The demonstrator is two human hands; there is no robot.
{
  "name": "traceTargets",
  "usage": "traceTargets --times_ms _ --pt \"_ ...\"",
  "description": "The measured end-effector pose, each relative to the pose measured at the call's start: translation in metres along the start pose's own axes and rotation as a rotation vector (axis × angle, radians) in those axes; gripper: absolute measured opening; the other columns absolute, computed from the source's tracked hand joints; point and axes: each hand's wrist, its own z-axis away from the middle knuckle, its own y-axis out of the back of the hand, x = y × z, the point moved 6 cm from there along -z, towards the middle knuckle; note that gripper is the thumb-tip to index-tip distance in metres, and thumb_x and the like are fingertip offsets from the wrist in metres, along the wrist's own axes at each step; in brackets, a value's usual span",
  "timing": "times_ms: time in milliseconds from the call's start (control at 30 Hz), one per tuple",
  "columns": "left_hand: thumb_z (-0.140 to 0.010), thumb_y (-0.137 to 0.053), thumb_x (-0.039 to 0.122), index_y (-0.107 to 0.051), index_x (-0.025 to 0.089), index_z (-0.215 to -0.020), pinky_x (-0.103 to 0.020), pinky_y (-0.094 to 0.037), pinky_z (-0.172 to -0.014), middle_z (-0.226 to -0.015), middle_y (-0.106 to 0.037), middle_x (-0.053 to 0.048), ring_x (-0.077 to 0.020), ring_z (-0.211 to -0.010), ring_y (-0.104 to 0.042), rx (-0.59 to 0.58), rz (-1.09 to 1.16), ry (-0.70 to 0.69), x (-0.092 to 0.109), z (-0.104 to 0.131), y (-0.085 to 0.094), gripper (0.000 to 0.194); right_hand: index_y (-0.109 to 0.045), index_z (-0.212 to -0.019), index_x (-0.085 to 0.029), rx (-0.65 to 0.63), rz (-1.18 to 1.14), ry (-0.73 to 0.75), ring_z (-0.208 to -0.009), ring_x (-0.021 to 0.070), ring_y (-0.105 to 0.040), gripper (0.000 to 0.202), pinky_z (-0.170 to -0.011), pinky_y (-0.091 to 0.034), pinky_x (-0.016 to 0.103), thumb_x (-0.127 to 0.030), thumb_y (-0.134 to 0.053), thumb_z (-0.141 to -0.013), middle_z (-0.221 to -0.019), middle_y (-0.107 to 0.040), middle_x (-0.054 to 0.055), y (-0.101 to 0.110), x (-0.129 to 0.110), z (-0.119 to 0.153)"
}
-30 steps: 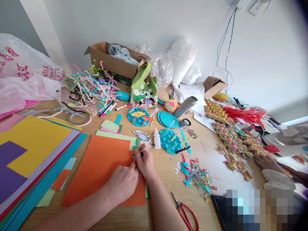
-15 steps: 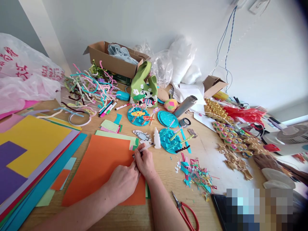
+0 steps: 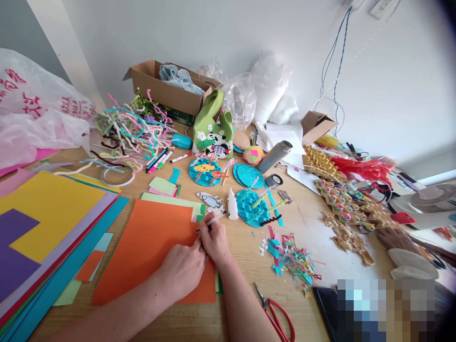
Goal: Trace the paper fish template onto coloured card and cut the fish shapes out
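As the right hand (image 3: 214,237) pinches a slim pen (image 3: 216,218) at the right edge of the orange sheet (image 3: 149,247), the left hand (image 3: 183,266) rests on that sheet, fingers curled; whether they grip anything, we cannot tell. We judge the pen light, stiff, best held low on its barrel; the sheet, easily creased. The glue bottle (image 3: 232,206) and fish cutouts (image 3: 210,200) crowd the pen's far end; red-handled scissors (image 3: 280,314) lie near right.
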Motion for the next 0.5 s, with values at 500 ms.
traceTargets --times_ms 500 --pt "-0.081 -0.033 0.003 -0.064 0.012 -0.113 -0.033 -0.049 -0.048 -0.112 -0.064 -0.021 -0.0211 -0.059 -0.065 -0.047 -0.022 0.007 0.0017 0.0005 -0.0028 0.046 -0.039 -0.072 -0.023 0.014 0.003 0.017 -0.052 0.0123 -0.046 0.012 -0.053 -0.035 0.023 -0.017 -0.043 -0.081 -0.059 -0.042 -0.005 0.0031 -0.0037 -0.0013"
